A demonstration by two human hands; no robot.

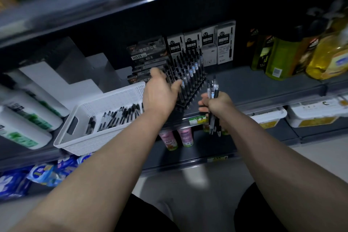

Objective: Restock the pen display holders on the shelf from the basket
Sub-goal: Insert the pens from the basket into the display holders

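A black tiered pen display holder [190, 88] stands on the dark shelf, filled with several upright black pens. My left hand [160, 92] reaches over its left side, thumb touching a pen in a front row; whether its fingers hold a pen is hidden. My right hand [216, 103] grips a bundle of pens [213, 88] upright just right of the holder's front corner. A white perforated basket [98, 118] sits on the shelf to the left, with several black pens [116, 117] lying in it.
Boxed pen packs [209, 45] line the shelf's back wall behind the holder. White bottles [28, 118] lie at the left, yellow and green bottles [301, 56] stand at the right. Pink cans [177, 137] and white tubs [310, 113] fill the lower shelf.
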